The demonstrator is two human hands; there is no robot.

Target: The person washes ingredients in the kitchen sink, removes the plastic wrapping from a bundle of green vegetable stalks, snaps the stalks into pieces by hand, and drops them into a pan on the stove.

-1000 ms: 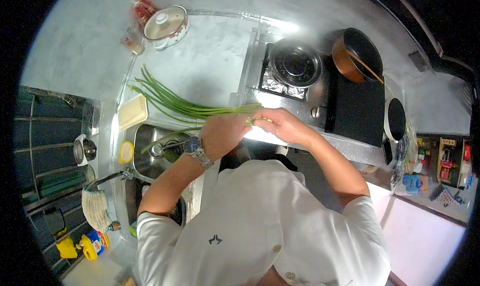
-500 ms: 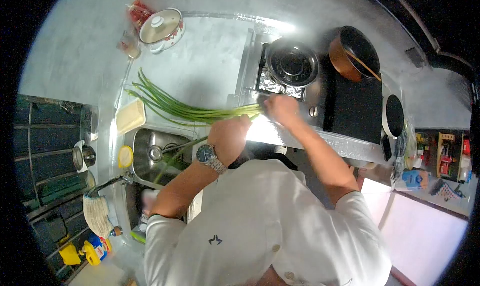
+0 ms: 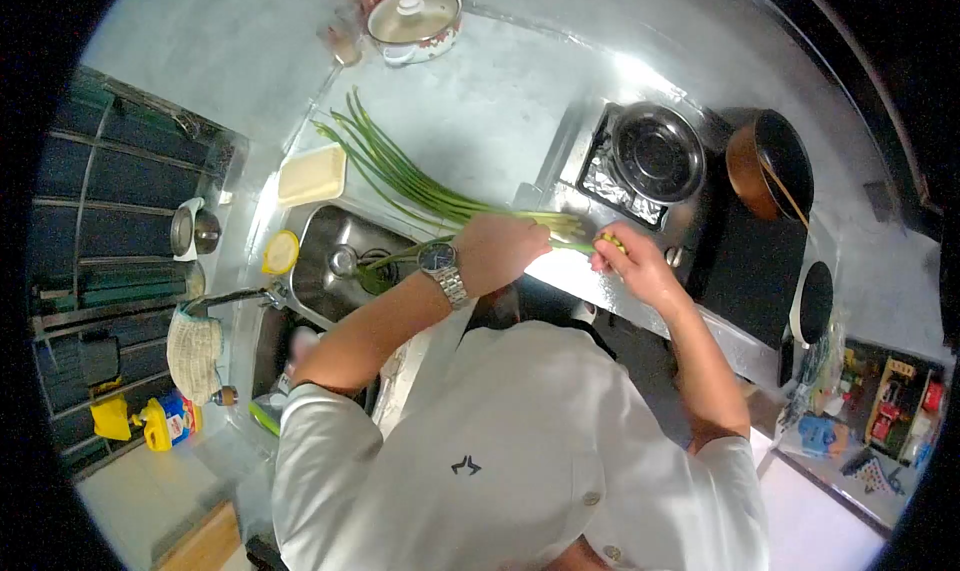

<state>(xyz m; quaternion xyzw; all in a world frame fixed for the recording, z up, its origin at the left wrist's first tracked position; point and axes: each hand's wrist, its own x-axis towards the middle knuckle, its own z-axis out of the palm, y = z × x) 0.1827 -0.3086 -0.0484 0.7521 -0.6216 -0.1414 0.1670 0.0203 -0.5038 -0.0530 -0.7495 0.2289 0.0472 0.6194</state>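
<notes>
Long green stalks [image 3: 400, 174] lie on the counter, their tips toward the upper left and their pale ends near the stove. My left hand [image 3: 500, 249], with a watch at its wrist, is closed round a green stalk beside the bunch; part of that stalk trails over the sink. To the right, my right hand [image 3: 630, 261] pinches the end of this stalk, with a bit of yellow-green showing at the fingers. The bunch passes just beyond my left hand.
A sink [image 3: 325, 276] lies left of my left arm, with a pale tray [image 3: 312, 175] behind it. A lidded pot [image 3: 415, 26] stands at the back. On the right are a black pan [image 3: 658, 154], a copper-coloured pot [image 3: 752, 171] and a white-rimmed round item [image 3: 815, 303].
The view has turned and shifted, moving the scene in the frame. My right hand, which was near the stove's edge by the bunch's ends, now pinches the stalk's end.
</notes>
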